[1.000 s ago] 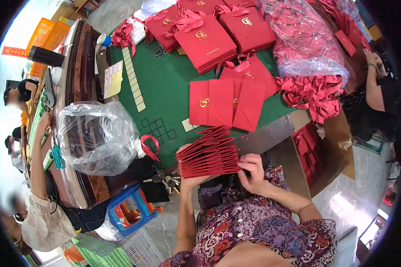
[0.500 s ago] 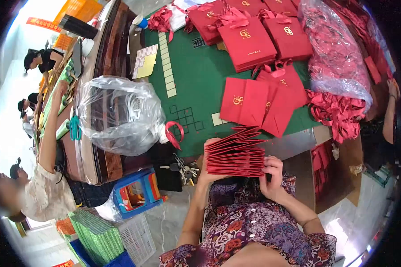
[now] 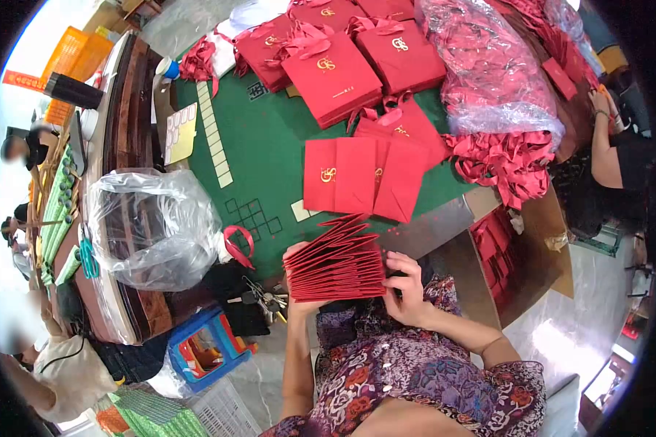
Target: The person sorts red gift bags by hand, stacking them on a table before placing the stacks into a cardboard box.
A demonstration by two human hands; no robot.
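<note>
A thick stack of red folded bags (image 3: 335, 271) is held over my lap, its edges fanned out toward the top. My left hand (image 3: 296, 271) wraps round the left side of the stack, fingers mostly hidden behind it. On the right edge of the stack my right hand (image 3: 407, 288) grips with bent fingers. Just beyond, loose red bags (image 3: 356, 176) with gold lettering lie overlapping on the green table (image 3: 259, 146). Farther back are piles of red bags with ribbon handles (image 3: 333, 79).
A clear plastic bag (image 3: 153, 226) and a red ribbon lie at the left. Plastic-wrapped ribbons (image 3: 488, 65) fill the back right. An open carton (image 3: 532, 255) stands right of my lap. Other people are at both sides; a blue stool (image 3: 208, 348) is lower left.
The whole view has turned, so the table and bags appear farther left. Both my hands still hold the stack. The person at the right shows more, with a forearm raised.
</note>
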